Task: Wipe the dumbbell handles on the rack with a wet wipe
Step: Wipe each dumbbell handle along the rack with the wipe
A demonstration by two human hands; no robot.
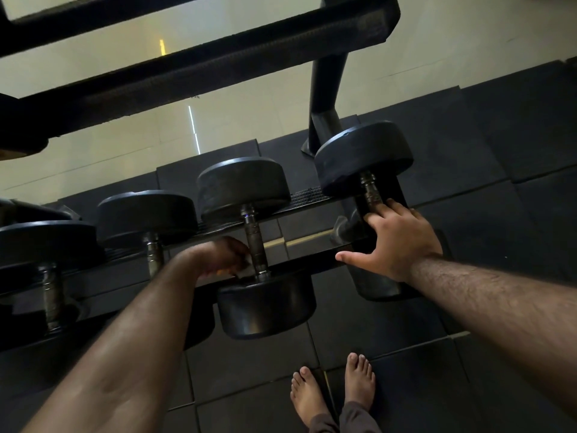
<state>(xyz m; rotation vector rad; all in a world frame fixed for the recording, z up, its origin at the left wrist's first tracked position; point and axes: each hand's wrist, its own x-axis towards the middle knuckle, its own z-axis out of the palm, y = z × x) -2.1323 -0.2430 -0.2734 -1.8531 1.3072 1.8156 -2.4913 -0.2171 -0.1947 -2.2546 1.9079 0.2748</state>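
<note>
Left hand (224, 256) is pinching a wipe (246, 266) against the slick steel handle (256, 245); right hand (395, 237), fingers spread, is steadying the heavy right dumbbell (363, 157).

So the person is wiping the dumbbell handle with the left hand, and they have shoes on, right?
Not quite. The head view shows bare feet, no shoes. The rest is right: the left hand holds a wipe against the dumbbell handle, while the right hand rests on the next dumbbell.

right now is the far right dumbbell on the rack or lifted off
On the rack. The far right dumbbell lies across the rack rails, with the right hand resting on its handle, fingers straight, not curled around it.
</note>
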